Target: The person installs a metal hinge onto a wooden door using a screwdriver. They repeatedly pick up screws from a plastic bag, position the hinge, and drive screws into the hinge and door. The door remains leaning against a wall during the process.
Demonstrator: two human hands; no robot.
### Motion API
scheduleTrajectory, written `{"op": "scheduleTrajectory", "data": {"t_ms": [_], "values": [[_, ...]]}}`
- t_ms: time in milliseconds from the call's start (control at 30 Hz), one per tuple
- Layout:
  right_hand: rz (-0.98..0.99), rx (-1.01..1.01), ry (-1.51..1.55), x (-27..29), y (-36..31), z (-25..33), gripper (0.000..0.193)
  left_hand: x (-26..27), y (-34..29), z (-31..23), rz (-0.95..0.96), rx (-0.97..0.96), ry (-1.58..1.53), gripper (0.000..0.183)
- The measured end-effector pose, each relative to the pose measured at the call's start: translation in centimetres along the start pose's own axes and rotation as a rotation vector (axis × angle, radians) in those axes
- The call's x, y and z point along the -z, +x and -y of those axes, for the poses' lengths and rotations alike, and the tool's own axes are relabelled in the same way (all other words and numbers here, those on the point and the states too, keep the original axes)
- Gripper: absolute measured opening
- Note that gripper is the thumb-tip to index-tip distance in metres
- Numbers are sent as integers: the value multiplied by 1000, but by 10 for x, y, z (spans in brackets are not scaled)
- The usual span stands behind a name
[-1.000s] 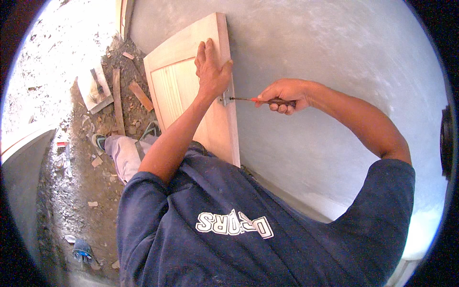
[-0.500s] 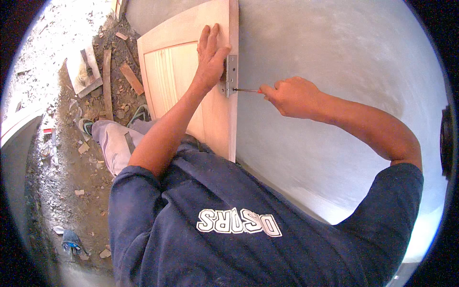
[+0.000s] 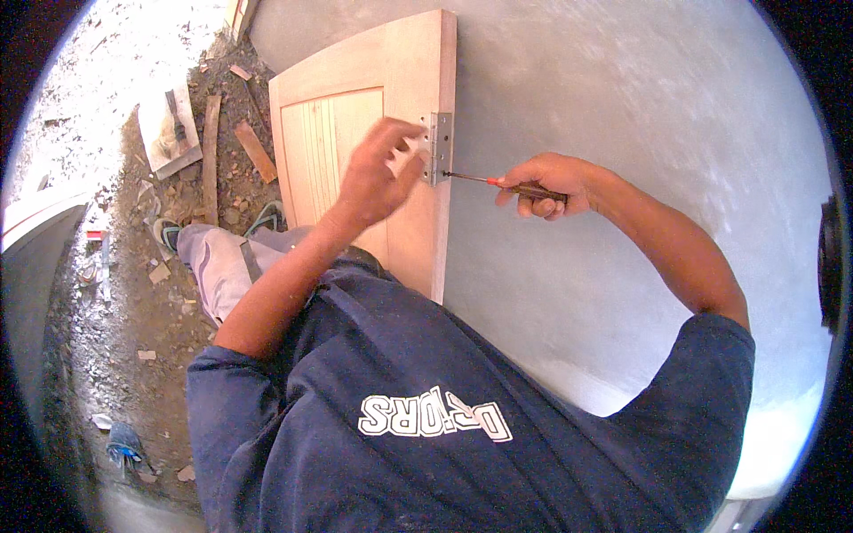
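Note:
A pale wooden door panel [image 3: 413,93] stands on edge beside the wall. A metal butt hinge [image 3: 444,126] sits on its narrow edge, with several screw holes showing. My right hand [image 3: 569,182] is closed round the dark handle of a screwdriver [image 3: 471,179] with a red collar. Its tip meets a small dark screw [image 3: 447,173] at the hinge's lower hole. My left hand [image 3: 378,178], slightly blurred, hovers over the door's face just left of the hinge. Its fingers are bent and apart, and nothing shows in them.
A grey plastered wall [image 3: 604,89] rises close on the right. On the rubble-strewn ground at left lie a wooden strip [image 3: 211,160], a shorter plank [image 3: 256,153] and a pale board [image 3: 169,133] with a brush-like tool on it. A blue item [image 3: 124,442] lies lower left.
My left hand has come off the door's upper face and down beside the hinge. My right hand has turned, showing the screwdriver's handle. The view has shifted slightly.

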State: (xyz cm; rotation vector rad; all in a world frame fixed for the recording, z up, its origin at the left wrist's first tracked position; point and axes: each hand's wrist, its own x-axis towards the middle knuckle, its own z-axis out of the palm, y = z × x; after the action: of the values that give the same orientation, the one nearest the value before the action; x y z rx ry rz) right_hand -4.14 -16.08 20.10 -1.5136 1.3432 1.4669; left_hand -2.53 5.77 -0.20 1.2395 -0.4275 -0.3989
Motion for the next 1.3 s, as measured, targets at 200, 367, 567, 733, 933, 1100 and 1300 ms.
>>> {"op": "scheduleTrajectory", "data": {"t_ms": [200,367,567,733,933,1100,1300], "values": [[-196,296,-875,-5,5,4,40,-15,-7,10,-34,-216,188,30],[-554,537,-1467,-31,-10,1,37,-30,-9,2,56,-318,261,36],[-510,519,-1180,-25,-9,-7,29,-68,13,8,340,-456,576,21],[-128,165,-166,1,-19,-4,28,-63,24,25,374,-571,640,11],[-222,301,-499,-13,-22,-13,28,-65,11,30,347,-621,488,8],[-711,889,-1471,-20,-20,-22,29,-69,18,38,289,-647,459,13],[-600,1089,-1213,-13,-5,-27,34,-68,21,42,299,-692,517,13]]}}
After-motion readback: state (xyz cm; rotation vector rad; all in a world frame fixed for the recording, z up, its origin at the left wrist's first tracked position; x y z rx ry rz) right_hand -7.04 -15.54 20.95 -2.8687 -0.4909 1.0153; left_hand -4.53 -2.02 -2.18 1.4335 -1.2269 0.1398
